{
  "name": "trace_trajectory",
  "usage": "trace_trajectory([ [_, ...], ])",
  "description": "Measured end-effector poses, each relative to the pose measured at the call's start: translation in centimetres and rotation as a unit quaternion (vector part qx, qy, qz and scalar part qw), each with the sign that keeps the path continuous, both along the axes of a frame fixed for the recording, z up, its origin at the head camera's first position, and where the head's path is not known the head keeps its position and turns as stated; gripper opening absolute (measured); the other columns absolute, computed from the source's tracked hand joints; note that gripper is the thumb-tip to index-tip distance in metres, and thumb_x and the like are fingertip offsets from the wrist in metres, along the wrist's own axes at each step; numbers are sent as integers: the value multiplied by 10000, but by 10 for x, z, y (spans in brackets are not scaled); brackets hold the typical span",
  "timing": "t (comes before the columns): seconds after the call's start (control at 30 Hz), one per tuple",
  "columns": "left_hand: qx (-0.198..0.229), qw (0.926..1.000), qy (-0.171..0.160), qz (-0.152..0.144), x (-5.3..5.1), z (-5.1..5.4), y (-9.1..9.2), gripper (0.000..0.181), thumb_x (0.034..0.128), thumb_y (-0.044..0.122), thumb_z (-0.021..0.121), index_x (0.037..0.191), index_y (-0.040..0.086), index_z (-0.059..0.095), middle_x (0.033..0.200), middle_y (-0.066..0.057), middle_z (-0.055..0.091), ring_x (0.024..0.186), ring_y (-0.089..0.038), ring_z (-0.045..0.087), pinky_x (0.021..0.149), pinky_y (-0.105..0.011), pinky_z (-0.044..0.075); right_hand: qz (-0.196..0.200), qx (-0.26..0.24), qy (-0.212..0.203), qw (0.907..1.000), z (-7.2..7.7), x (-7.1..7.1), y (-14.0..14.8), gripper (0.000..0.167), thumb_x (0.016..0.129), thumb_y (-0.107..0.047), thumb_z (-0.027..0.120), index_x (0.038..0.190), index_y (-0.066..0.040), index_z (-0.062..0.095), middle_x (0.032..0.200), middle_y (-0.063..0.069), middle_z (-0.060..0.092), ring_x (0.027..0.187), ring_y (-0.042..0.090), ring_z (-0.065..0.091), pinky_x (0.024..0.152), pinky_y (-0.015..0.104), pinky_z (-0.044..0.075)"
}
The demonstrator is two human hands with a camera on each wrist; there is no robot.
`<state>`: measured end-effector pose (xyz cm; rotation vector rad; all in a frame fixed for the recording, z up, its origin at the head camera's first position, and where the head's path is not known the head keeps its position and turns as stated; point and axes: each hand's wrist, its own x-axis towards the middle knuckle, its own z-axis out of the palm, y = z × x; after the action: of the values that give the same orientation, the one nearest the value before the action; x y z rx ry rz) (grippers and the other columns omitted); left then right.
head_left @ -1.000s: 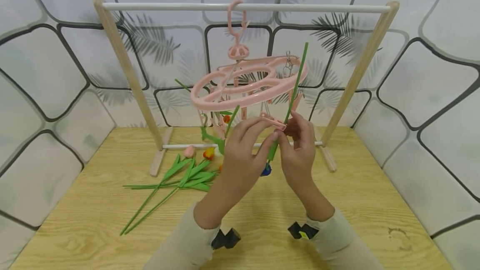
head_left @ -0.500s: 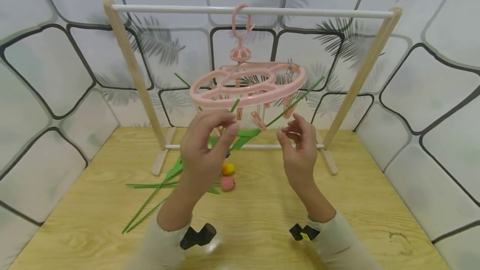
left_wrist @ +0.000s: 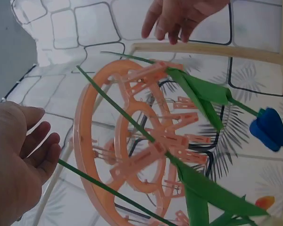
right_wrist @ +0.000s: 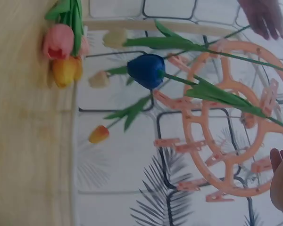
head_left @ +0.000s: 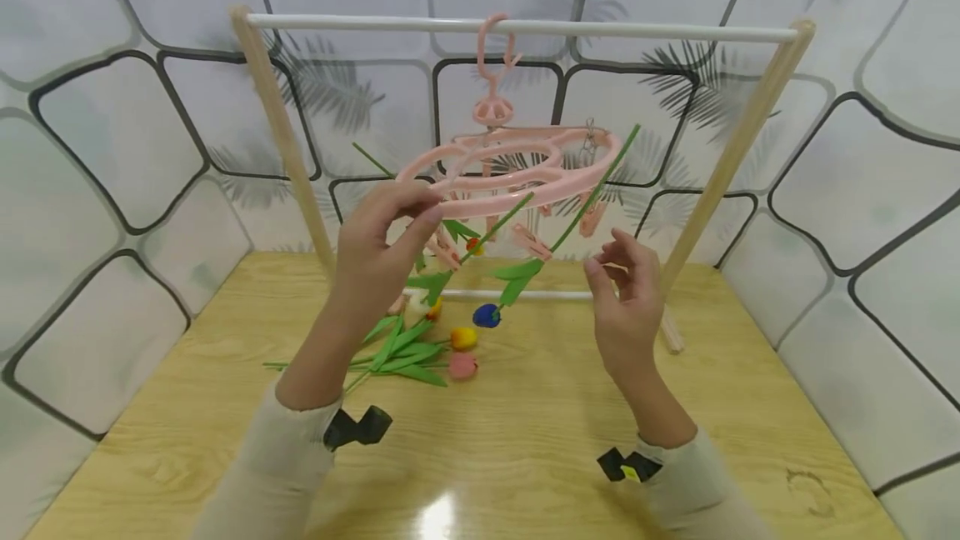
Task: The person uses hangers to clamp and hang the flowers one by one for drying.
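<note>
My left hand [head_left: 375,248] is beside the left rim of a pink round clip hanger [head_left: 555,188], thumb and fingers bent with nothing between them; the left wrist view shows a small gap to the rim. To the right of the hanger my right hand [head_left: 628,298] hangs in the air, its fingers loosely bent around nothing. A blue tulip [head_left: 487,316] hangs head down, its stem pinched by a pink clothespin [head_left: 532,241]. Left of it, another clothespin [head_left: 444,250] grips the stem of a cream tulip [right_wrist: 115,38]. An orange-yellow tulip [right_wrist: 99,134] hangs farther back.
The hanger's hook [head_left: 495,44] sits over the white bar [head_left: 637,29] of a wooden-legged stand. Loose tulips lie on the wood-grain table [head_left: 525,440] below, including a yellow one [head_left: 463,339] and a pink one [head_left: 462,367]. Several other clothespins dangle under the ring.
Both hands have let go of the blue tulip and its clothespin, and it now hangs freely. My left hand has moved left to the hanger's rim; my right hand has drawn off rightward.
</note>
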<state>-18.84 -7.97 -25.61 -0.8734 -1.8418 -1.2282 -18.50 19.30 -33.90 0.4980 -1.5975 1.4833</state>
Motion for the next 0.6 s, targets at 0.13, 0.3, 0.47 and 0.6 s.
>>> trace_trajectory([
  [0.13,-24,9993,-329,187,2,-11,-12,160,940,22,694,1098,4,719,1045,-111,690,1004,-182,621,928,-266,504,-294,-77,-10,9995,15,-7,17,326,951,76,624,1276,86,596,1101,-22,606,1011,146,601,842,199,508],
  [0.3,32,9953,-717,656,10,-24,-28,174,957,76,691,1125,47,725,1148,-60,702,1113,-155,609,975,-285,468,-471,399,-218,9979,38,-22,42,311,954,39,645,1265,33,638,1122,-100,612,1073,128,602,897,181,507],
  [0.47,84,9922,-816,941,20,-30,-41,194,965,73,679,1154,51,719,1190,-60,687,1167,-143,581,1005,-263,437,-427,1165,-80,9922,57,-36,57,279,916,92,667,1195,82,653,1136,-116,590,1109,70,572,953,190,499],
  [0.6,254,9912,-649,1122,30,-31,-51,248,937,17,696,1183,42,713,1226,-90,667,1220,-129,555,1068,-261,408,-545,1897,-179,9802,71,-40,62,277,899,63,703,1174,43,682,1186,15,620,1098,21,536,947,182,457],
])
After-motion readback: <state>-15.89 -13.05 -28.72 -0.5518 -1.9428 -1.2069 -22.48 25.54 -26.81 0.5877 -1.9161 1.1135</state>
